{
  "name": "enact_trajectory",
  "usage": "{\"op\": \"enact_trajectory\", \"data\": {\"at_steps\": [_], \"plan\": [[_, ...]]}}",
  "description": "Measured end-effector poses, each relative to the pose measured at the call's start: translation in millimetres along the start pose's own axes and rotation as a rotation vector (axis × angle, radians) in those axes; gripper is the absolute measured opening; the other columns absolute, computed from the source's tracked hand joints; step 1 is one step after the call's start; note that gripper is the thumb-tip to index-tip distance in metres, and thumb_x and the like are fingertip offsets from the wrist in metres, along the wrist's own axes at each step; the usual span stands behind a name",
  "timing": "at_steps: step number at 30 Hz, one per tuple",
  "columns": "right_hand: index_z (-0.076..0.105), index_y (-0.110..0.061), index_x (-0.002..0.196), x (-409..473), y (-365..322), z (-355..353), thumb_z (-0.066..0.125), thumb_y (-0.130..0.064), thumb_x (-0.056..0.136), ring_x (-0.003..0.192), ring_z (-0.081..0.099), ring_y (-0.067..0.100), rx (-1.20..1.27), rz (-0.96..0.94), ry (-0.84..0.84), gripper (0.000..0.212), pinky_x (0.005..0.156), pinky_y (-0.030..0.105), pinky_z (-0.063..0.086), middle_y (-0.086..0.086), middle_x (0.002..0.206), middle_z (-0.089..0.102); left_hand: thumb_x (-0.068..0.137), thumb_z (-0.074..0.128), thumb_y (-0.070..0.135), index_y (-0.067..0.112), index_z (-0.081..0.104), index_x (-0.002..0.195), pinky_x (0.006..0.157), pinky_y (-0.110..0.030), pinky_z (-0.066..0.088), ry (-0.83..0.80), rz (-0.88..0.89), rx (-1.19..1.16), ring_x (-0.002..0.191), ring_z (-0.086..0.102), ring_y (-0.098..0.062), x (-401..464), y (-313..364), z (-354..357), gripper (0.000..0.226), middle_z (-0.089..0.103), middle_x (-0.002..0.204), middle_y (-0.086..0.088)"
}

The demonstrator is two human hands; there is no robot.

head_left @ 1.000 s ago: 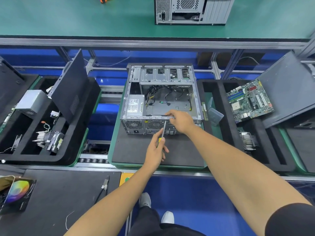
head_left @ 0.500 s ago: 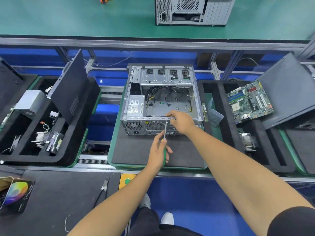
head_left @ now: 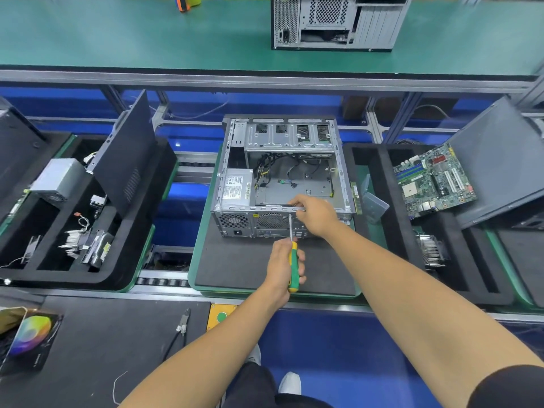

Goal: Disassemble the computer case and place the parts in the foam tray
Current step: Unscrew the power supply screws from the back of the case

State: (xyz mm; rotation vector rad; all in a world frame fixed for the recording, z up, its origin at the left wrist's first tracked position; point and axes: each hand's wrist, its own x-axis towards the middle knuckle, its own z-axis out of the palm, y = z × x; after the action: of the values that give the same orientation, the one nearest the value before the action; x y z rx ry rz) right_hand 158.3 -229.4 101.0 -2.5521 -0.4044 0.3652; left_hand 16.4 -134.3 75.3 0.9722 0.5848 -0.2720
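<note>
Slippage risk at 12 o'clock: screwdriver point(head_left: 293, 265) clenched in left hand point(head_left: 283, 267), right hand point(head_left: 316, 214) gripping computer case point(head_left: 281, 175) rim.

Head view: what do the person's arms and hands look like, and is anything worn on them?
Both forearms are bare, and the left hand and right hand have no gloves. No watch, ring or wrist strap shows. Only the right arm shows clothing: the edge of a short black sleeve at the upper arm. The left arm's upper part is out of frame.

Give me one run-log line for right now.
left hand grips screwdriver | tip at case rear top rail | right hand holds rail | motherboard already in right tray
</note>
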Motion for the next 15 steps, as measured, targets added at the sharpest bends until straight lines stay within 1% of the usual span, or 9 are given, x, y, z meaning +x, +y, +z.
{"op": "enact_trajectory", "data": {"at_steps": [3,5,8,11,15], "plan": [[0.065,-0.028,0.125,-1,0,0,0.053,-0.014,0.097,0.1,0.065,0.028,0.007,0.008,-0.003,0.034,0.086,0.04,0.049,0.004,0.11,0.073,0.108,0.045,0.023,0.017,0.045,0.109,0.043,-0.025,0.038,0.066,0.092,0.083,0.05,0.047,-0.015,-1,-5,5,0.006,0.063,0.08,-0.007],[0.066,-0.028,0.124,-2,-1,-1,0.054,-0.014,0.096,0.1,0.065,0.028,0.01,0.008,-0.001,0.034,0.086,0.039,0.049,0.004,0.11,0.073,0.107,0.051,0.024,0.016,0.047,0.11,0.046,-0.026,0.044,0.107,0.129,0.085,0.054,0.051,-0.013,-2,-7,8,0.009,0.066,0.081,-0.007],[0.065,-0.028,0.124,-2,-2,-1,0.054,-0.014,0.096,0.102,0.065,0.027,0.02,0.011,-0.002,0.033,0.086,0.037,0.049,0.003,0.113,0.072,0.102,0.062,0.025,0.019,0.051,0.11,0.053,-0.026,0.051,0.157,0.116,0.027,0.059,0.057,-0.011,-4,-7,14,0.015,0.071,0.081,-0.004],[0.065,-0.029,0.125,-2,-3,-2,0.054,-0.015,0.096,0.103,0.064,0.027,0.014,0.012,-0.01,0.034,0.087,0.039,0.05,0.003,0.114,0.071,0.097,0.071,0.021,0.02,0.054,0.108,0.055,-0.026,0.051,0.225,0.105,-0.024,0.06,0.059,-0.01,-3,-9,20,0.021,0.071,0.082,-0.004],[0.064,-0.029,0.125,-3,-2,-5,0.054,-0.015,0.097,0.097,0.065,0.028,0.02,0.009,-0.021,0.033,0.085,0.04,0.051,0.005,0.116,0.07,0.089,0.08,0.018,0.02,0.056,0.109,0.06,-0.029,0.048,0.386,0.163,0.03,0.065,0.058,-0.013,-1,-11,22,0.032,0.063,0.081,-0.005]]}}
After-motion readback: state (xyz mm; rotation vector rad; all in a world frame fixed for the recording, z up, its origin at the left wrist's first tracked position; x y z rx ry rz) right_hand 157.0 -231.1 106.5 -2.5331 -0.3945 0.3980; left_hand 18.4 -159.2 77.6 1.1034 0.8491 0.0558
